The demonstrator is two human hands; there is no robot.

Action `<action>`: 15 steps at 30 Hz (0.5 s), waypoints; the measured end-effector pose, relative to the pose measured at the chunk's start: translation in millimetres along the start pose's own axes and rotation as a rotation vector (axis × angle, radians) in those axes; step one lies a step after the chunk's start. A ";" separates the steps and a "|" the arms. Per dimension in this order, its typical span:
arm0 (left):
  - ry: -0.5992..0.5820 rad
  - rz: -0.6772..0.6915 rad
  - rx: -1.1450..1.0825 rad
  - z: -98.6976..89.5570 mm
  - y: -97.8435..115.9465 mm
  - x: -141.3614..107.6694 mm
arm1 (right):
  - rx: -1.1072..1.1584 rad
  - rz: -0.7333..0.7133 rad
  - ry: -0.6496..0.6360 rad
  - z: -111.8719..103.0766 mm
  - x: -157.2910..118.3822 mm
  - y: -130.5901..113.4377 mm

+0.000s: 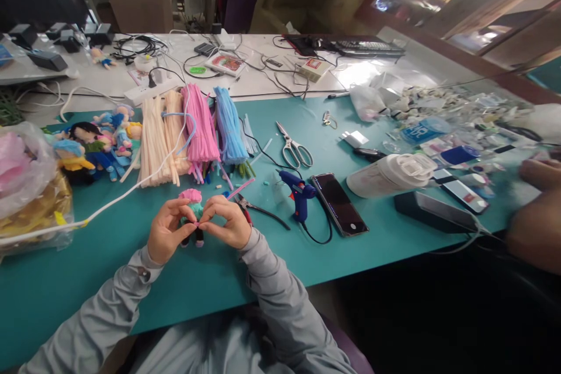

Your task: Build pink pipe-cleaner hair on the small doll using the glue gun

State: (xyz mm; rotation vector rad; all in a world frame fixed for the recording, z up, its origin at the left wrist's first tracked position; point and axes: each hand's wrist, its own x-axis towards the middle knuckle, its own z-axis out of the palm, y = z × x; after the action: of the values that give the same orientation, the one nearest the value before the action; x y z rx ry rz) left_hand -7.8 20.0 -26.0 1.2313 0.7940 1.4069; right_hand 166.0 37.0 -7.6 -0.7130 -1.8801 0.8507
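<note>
My left hand (167, 229) and my right hand (228, 222) meet over the teal table mat (385, 239), both pinching a small pipe-cleaner doll (193, 205) with a pink head and a teal body. Its dark legs show below my fingers. A pink pipe-cleaner strand (240, 188) lies just beyond my right hand. Dark-handled pliers (258, 209) rest right beside that hand. Bundles of cream (158, 139), pink (199, 128) and blue pipe cleaners (228, 126) lie further back.
Finished dolls (94, 143) sit at the left by plastic bags (26, 187). Scissors (294, 149), a blue glue gun (298, 193), a phone (339, 203) and a white cup on its side (388, 174) lie right. Another person's hand (537, 210) is at the right edge.
</note>
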 end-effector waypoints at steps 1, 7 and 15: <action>0.003 0.003 0.003 0.1 0.1 0.0 | -0.010 0.005 -0.013 0.4 -0.4 0.7; 0.009 0.016 0.014 1.2 0.7 -1.4 | -0.051 0.036 -0.080 3.3 -2.4 4.6; 0.131 0.035 0.078 -2.5 -2.6 -0.7 | -0.087 0.098 0.069 3.6 -2.4 3.8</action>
State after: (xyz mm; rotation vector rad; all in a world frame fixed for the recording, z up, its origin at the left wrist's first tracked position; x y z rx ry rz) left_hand -9.6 20.3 -29.2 1.2269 0.9286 1.5089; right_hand 164.2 36.5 -13.0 -0.8833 -1.8413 0.7990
